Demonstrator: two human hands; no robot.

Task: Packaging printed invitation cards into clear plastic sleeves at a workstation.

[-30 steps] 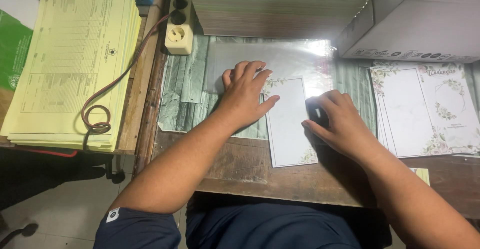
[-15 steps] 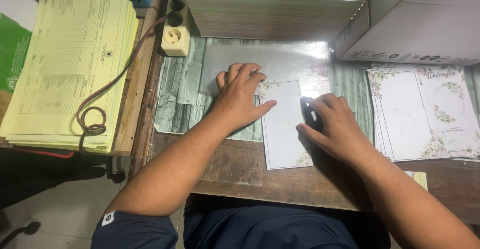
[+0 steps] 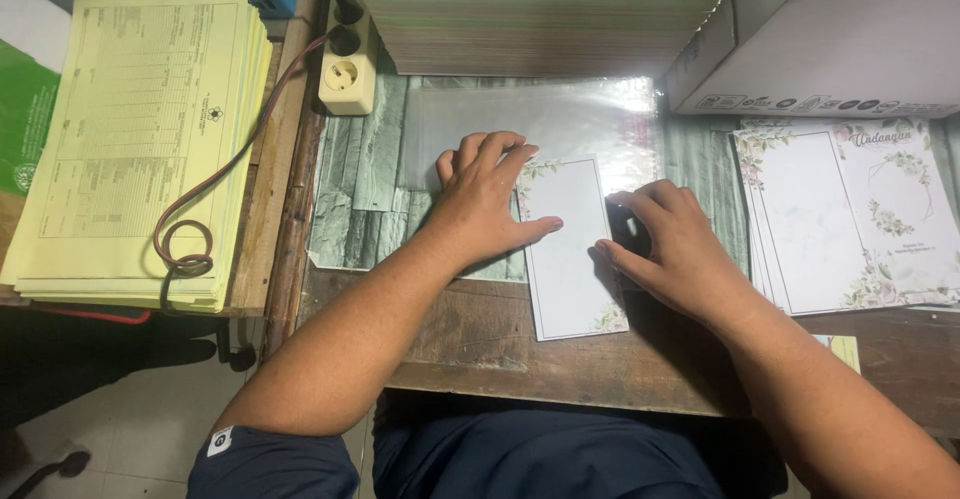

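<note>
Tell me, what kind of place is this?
Probably a small print shop or paper workshop: tall stacks of yellow forms, a pile of flowery cards, and clear plastic sleeves where both hands press a folded card.

A worn wooden desk is sitting over a pale tiled floor, with bright light glaring off a patch of its surface.

Left hand lies flat on the floral card's left edge; right hand presses its right edge on the worktop.

White floral-cornered card lies flat, folded, upright on the wooden desk edge.
</note>
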